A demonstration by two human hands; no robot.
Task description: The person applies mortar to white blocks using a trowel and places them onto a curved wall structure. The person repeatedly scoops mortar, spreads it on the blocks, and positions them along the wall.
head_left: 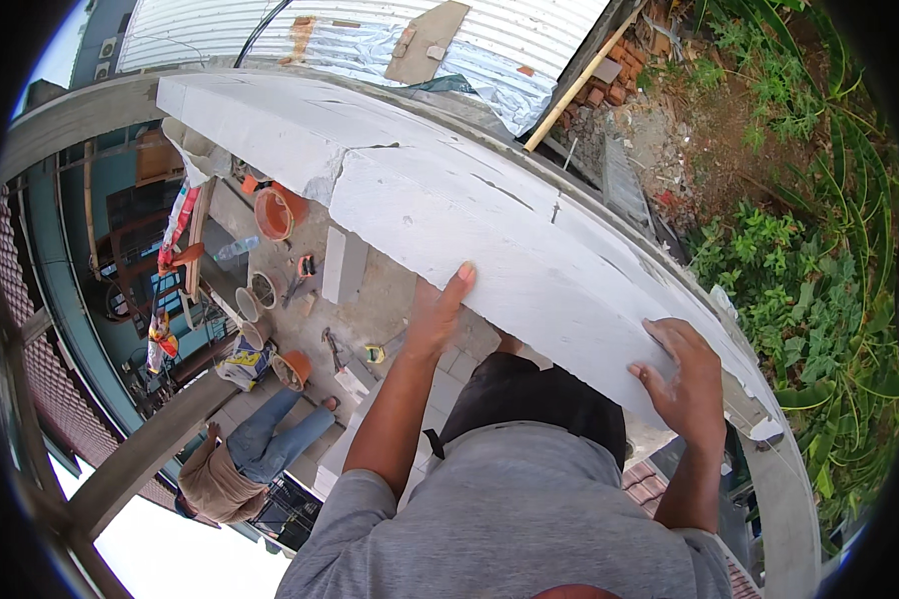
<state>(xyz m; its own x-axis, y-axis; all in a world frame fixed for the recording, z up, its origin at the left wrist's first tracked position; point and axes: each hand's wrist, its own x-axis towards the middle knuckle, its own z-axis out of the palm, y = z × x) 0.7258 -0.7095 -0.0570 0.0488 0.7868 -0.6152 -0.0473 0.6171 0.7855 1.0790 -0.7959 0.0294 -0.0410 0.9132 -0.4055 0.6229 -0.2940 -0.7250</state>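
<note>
A long row of white lightweight concrete blocks (509, 230) runs along the top of a wall in front of me, with a crack or joint crossing its left part. At the near edge of the nearer block, my left hand (440, 314) lays its thumb on the top. Its other fingers are hidden below the edge, so it looks closed around the block. Further right, my right hand (687, 379) rests on the block's top near its right end. Its thumb and fingers are apart and slightly bent, touching the white surface.
Below on the left, orange buckets (278, 213), a hammer (332, 347) and a plastic bottle (237, 248) lie about the floor. Another person (260, 454) is down there. Beyond the wall are a corrugated metal roof (370, 45), a bamboo pole (581, 78) and green plants (799, 299).
</note>
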